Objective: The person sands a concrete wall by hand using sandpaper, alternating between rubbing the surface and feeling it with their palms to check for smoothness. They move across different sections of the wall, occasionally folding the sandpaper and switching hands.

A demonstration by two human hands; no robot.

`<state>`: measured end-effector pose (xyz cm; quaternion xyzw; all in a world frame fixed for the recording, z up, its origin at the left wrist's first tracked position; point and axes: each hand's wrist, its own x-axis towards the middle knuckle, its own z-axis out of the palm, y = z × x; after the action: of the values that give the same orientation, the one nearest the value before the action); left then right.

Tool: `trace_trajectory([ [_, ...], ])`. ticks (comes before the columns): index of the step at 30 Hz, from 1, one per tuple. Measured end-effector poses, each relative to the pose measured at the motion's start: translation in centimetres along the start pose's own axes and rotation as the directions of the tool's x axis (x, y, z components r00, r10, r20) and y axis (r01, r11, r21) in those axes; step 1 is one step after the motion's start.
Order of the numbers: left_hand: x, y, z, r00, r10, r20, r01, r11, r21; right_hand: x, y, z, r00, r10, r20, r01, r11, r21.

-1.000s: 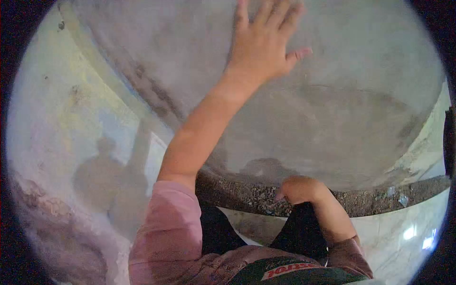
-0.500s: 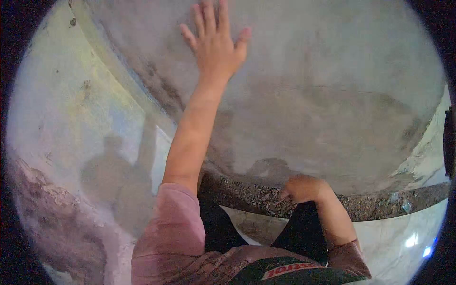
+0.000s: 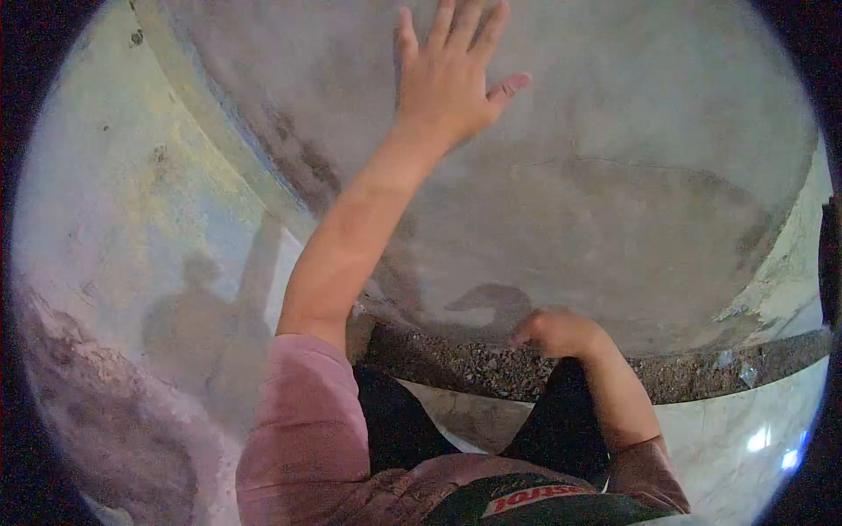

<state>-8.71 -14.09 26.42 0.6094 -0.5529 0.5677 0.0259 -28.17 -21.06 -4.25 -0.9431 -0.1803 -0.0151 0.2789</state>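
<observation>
My left hand (image 3: 452, 83) is stretched far forward with its fingers spread, palm toward the grey cement surface (image 3: 614, 219). It holds nothing, and whether the palm presses on the cement I cannot make out. My right hand (image 3: 561, 333) hangs by my knee, close to the bottom edge of the cement and over a strip of gravel (image 3: 491, 368). Its fingers look bent, but motion smears them, so what they hold, if anything, does not show. A darker, damp-looking patch (image 3: 561, 215) marks the lower part of the cement.
A wall with peeling paint (image 3: 140, 219) stands at the left, meeting the cement along a ledge-like edge (image 3: 210, 136). My shadow falls on that wall. Clear scraps (image 3: 747, 375) lie on the gravel at right. A smooth pale floor (image 3: 728, 438) reflects light beside my dark-trousered legs (image 3: 395, 421).
My left hand has slid to the right and slightly tilted, fingers still spread. My right hand has risen a little and become blurred.
</observation>
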Motion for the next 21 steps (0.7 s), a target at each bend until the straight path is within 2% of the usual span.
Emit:
trace_trajectory([
  [1,0.4,-0.4,0.0,0.998,-0.061,-0.024,0.061,0.998,0.011,0.2,-0.1,-0.2,0.981,-0.087,-0.171,0.1,0.993,0.065],
  [2,0.6,-0.7,0.0,0.991,-0.122,-0.05,0.123,0.992,0.018,0.3,-0.3,-0.2,0.982,-0.08,-0.169,0.092,0.994,0.062],
  [4,0.3,-1.7,0.3,0.982,-0.174,-0.067,0.175,0.985,0.004,0.5,-0.6,-0.5,0.883,-0.044,-0.467,0.108,0.988,0.111],
  [5,-0.1,-2.3,0.5,0.972,-0.223,-0.079,0.224,0.975,-0.005,0.4,-0.7,-0.9,0.885,-0.038,-0.464,0.098,0.99,0.105],
  [7,-1.9,-3.2,2.1,0.963,-0.231,-0.135,0.228,0.973,-0.038,0.0,-0.9,-1.7,0.706,-0.096,-0.701,0.221,0.971,0.089],
  [8,-2.9,-3.6,3.2,0.954,-0.234,-0.186,0.226,0.972,-0.062,-0.2,-1.1,-2.3,0.711,-0.091,-0.697,0.205,0.975,0.081],
  [10,-5.7,-3.3,3.9,0.948,-0.261,-0.18,0.254,0.965,-0.061,-0.7,-1.6,-3.6,0.408,-0.16,-0.899,0.108,0.986,-0.126],
  [11,-7.3,-2.8,4.2,0.946,-0.277,-0.168,0.274,0.961,-0.046,-1.2,-1.3,-4.3,0.422,-0.159,-0.892,0.083,0.987,-0.137],
  [13,-10.0,-1.6,5.1,0.938,-0.316,-0.14,0.305,0.947,-0.098,-2.0,-0.3,-6.2,0.135,-0.327,-0.935,-0.244,0.904,-0.351],
  [14,-11.2,-1.0,5.6,0.937,-0.333,-0.105,0.321,0.939,-0.122,-2.4,-0.2,-7.6,0.151,-0.338,-0.929,-0.267,0.891,-0.368],
  [16,-13.3,0.4,6.2,0.929,-0.36,-0.089,0.338,0.92,-0.197,-3.1,-0.3,-11.1,0.087,-0.532,-0.842,-0.423,0.746,-0.515],
  [17,-14.1,1.0,6.5,0.928,-0.367,-0.061,0.343,0.906,-0.248,-3.4,-0.4,-13.0,0.112,-0.545,-0.831,-0.44,0.722,-0.533],
  [19,-15.6,1.4,6.4,0.924,-0.38,-0.029,0.358,0.892,-0.275,-3.8,-0.6,-17.1,0.181,-0.603,-0.777,-0.591,0.564,-0.576],
  [21,-16.8,1.8,6.7,0.923,-0.385,0.006,0.368,0.878,-0.306,-4.0,-0.5,-22.2,0.277,-0.655,-0.703,-0.611,0.444,-0.655],
])
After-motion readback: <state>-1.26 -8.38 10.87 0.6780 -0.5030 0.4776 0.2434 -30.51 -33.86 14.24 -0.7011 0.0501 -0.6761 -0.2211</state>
